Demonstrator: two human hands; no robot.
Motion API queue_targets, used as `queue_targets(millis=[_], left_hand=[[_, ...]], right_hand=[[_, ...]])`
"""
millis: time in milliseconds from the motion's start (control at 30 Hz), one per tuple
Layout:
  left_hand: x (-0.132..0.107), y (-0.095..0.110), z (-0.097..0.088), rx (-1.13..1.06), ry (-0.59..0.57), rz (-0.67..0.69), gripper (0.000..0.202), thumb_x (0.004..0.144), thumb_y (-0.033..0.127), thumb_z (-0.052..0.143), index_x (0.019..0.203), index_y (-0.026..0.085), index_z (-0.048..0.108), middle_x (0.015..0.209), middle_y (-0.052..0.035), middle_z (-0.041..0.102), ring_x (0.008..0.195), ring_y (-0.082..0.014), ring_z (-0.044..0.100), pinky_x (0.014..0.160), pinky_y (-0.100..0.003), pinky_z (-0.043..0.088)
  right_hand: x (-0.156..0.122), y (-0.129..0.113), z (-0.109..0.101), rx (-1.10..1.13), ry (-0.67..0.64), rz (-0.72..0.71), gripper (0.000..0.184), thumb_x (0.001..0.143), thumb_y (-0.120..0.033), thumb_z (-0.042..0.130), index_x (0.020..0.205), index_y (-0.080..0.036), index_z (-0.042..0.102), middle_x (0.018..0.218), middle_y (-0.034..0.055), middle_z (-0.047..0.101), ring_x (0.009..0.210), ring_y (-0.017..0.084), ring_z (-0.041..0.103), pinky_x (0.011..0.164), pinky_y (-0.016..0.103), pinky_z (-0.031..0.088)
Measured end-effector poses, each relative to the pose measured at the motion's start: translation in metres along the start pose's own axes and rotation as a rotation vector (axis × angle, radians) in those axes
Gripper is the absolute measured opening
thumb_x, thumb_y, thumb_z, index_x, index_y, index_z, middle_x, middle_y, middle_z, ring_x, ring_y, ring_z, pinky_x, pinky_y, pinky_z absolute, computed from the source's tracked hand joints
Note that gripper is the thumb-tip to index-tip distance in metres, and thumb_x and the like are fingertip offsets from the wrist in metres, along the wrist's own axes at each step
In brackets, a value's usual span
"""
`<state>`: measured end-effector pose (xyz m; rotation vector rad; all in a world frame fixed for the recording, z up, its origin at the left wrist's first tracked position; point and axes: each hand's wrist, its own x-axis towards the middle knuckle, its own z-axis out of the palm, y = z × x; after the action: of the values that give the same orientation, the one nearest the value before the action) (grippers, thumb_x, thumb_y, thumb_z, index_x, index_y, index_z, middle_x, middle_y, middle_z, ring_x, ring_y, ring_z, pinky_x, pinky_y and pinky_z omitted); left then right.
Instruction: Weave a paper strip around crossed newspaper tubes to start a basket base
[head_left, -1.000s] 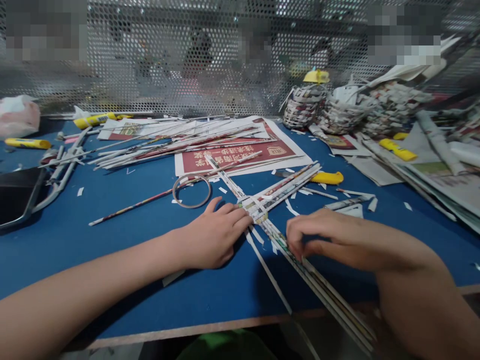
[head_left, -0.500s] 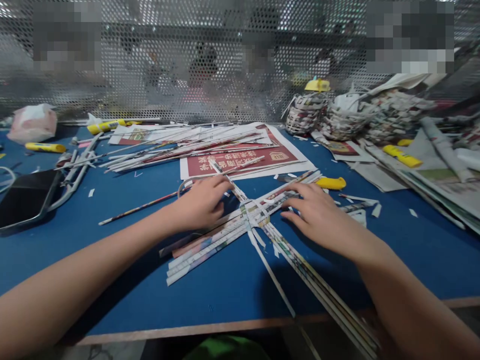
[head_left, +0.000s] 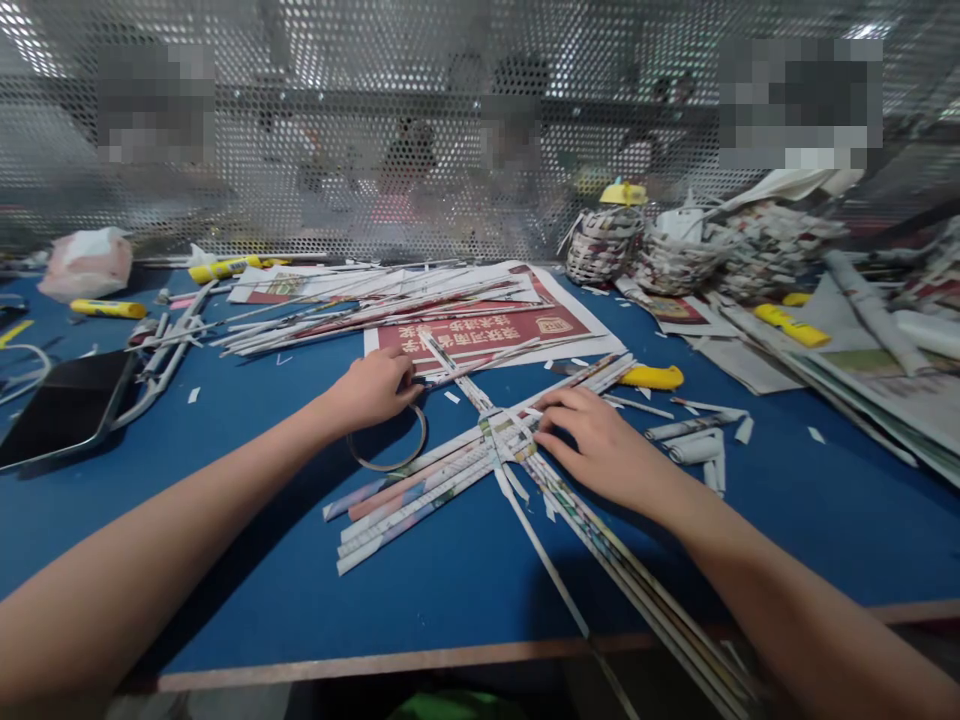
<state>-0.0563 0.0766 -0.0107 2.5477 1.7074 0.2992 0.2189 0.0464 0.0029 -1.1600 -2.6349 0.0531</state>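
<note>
A cross of rolled newspaper sticks (head_left: 420,500) lies on the blue table, its arms bound at a woven centre (head_left: 510,435). One long stick hangs from it over the front edge. My left hand (head_left: 379,385) is closed on a thin paper stick (head_left: 487,362), whose far end points right over the cross's upper arm. Under that hand lies a thin ring (head_left: 386,465). My right hand (head_left: 589,435) rests at the right of the woven centre, thumb and fingers bent and apart, fingertips touching the sticks there.
Loose paper sticks (head_left: 360,310) lie over a red printed sheet (head_left: 480,335). A yellow-handled knife (head_left: 652,377) lies behind my right hand. Woven paper baskets (head_left: 604,245) stand back right before a perforated metal screen (head_left: 337,190). A phone (head_left: 64,405) and yellow glue tubes (head_left: 109,308) are left.
My left hand has moved left, away from the cross, and closed on the thin stick, uncovering the ring. My right hand has shifted left to the woven centre. The view has tilted slightly.
</note>
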Motion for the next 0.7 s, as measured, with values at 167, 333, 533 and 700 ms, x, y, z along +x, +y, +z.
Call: queue_targets(millis=[167,333,533,700], left_hand=[[-0.003,0.005,0.002,0.010,-0.051,0.020,0.017,0.073,0.031,0.047,0.078,0.017,0.055,0.094,-0.0097,0.054,0.091,-0.0232,0.053,0.074,-0.033,0.043],[-0.007,0.017,-0.004,0.064,0.015,-0.084,0.018,0.078,0.023,0.037,0.080,0.016,0.053,0.090,-0.0113,0.057,0.080,-0.0230,0.057,0.064,-0.034,0.043],[-0.017,0.030,-0.029,0.271,0.431,-0.170,0.019,0.080,0.014,0.031,0.086,0.017,0.048,0.068,-0.0064,0.061,0.070,-0.0222,0.057,0.073,-0.041,0.037],[-0.025,0.037,-0.040,0.335,0.747,0.005,0.019,0.080,0.011,0.032,0.079,0.020,0.049,0.063,-0.0031,0.057,0.065,-0.0176,0.055,0.081,-0.040,0.034]], right_hand=[[0.002,0.000,0.000,0.025,0.018,-0.007,0.021,0.083,-0.023,0.041,0.075,-0.016,0.059,0.092,0.0094,0.056,0.091,0.021,0.051,0.082,0.041,0.043],[0.004,-0.002,-0.002,0.071,0.037,0.023,0.018,0.082,-0.022,0.041,0.076,-0.017,0.057,0.089,0.0085,0.057,0.088,0.021,0.052,0.079,0.038,0.045],[0.006,-0.002,-0.002,0.109,0.157,0.046,0.013,0.080,-0.021,0.044,0.080,-0.018,0.057,0.087,0.0080,0.059,0.086,0.021,0.054,0.079,0.040,0.045],[0.005,-0.005,-0.003,0.185,0.247,0.079,0.022,0.081,-0.027,0.045,0.097,-0.018,0.058,0.096,0.0083,0.061,0.093,0.022,0.055,0.081,0.041,0.045]])
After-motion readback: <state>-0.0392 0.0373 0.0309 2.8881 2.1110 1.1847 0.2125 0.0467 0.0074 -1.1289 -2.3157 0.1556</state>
